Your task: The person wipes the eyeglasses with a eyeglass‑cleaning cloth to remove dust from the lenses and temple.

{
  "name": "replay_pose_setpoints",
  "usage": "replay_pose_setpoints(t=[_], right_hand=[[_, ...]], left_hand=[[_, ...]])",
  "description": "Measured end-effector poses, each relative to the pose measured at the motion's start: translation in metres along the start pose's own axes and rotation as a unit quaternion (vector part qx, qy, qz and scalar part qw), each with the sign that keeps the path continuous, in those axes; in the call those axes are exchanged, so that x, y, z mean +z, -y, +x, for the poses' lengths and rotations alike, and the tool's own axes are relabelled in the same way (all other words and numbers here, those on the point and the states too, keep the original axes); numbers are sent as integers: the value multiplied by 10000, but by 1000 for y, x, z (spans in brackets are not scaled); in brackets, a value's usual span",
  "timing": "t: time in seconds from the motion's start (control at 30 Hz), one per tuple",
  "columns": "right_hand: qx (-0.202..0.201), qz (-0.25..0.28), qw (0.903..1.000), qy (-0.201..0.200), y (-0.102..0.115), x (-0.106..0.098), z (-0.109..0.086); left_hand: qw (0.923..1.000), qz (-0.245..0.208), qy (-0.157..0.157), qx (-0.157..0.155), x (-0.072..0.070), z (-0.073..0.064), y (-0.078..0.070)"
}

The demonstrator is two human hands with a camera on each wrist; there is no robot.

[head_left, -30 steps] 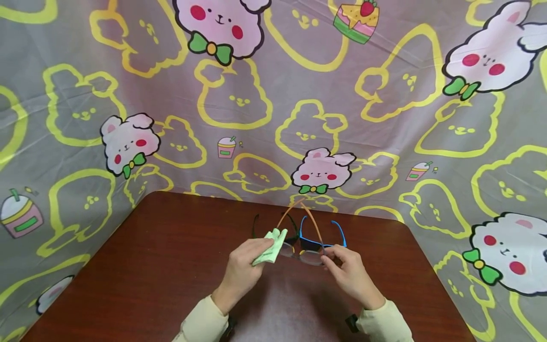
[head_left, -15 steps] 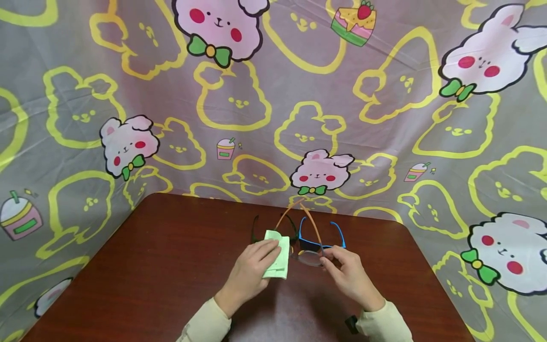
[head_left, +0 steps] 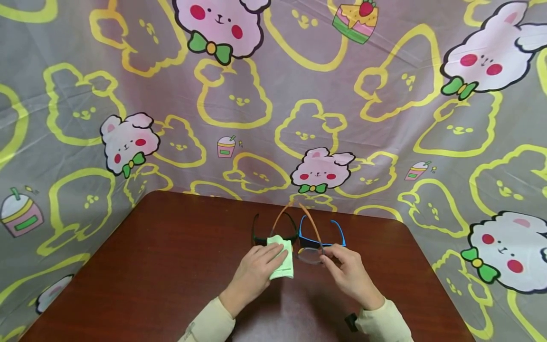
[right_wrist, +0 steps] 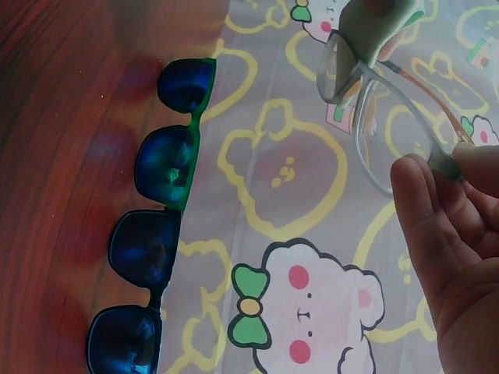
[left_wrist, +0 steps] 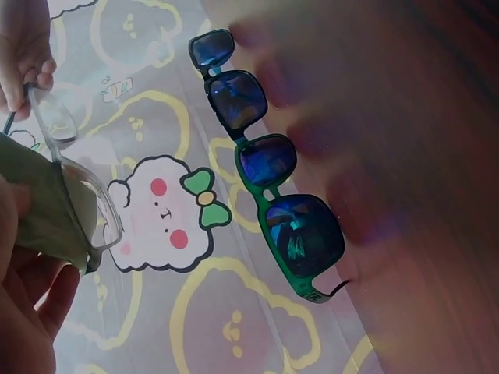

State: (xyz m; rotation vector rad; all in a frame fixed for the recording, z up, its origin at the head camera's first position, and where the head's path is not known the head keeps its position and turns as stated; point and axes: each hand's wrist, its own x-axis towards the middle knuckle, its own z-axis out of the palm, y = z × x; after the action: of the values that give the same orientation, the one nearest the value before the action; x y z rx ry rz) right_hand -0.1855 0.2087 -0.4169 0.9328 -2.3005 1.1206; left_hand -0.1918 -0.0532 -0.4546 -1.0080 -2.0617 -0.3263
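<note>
- Left hand point(head_left: 249, 273): grips folded pale-green cloth point(head_left: 283, 267) over the left lens, fingers one side, thumb apparently the other; likely so both lens faces get contact.
- Right hand point(head_left: 352, 273): pinches the right hinge end of the clear-rimmed eyeglasses with slim brown temples point(head_left: 309, 256); probably bracing against the cloth's push.
- Eyeglasses: between the hands, held above dark-red wooden table point(head_left: 171, 247). Front's long axis runs left-right; temples open, pointing away from the person, tips converging.
- Beyond: green-framed sunglasses with dark mirrored lenses point(left_wrist: 304, 238) left, bright-blue-framed pair point(head_left: 322, 244) right, side by side, temples also pointing away; likely parked out of the work area.
- Farthest: grey rabbit-print fabric backdrop point(head_left: 256, 142).
</note>
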Motion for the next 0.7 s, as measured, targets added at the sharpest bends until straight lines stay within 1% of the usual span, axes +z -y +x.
replay_pose_setpoints(t=[0.1,0.27,0.5,0.57,0.63,0.7], right_hand=[[-144,-113,9998,-122,1,0,0],[-353,-93,9989,-287,0,0,0],[-572,-119,9973,-450,-1,2,0],[-643,-120,9967,-480,-2,3,0],[-728,-120,9960,-500,-3,4,0],[-812,-109,9953,-508,-3,4,0]], left_hand=[[9999,110,-5,50,1,0,-1],[9996,282,55,85,4,0,-3],[9982,500,324,-74,4,-1,-7],[9975,642,296,-84,4,0,-8],[9962,841,202,-92,4,0,-10],[9936,1123,30,-131,4,2,-11]])
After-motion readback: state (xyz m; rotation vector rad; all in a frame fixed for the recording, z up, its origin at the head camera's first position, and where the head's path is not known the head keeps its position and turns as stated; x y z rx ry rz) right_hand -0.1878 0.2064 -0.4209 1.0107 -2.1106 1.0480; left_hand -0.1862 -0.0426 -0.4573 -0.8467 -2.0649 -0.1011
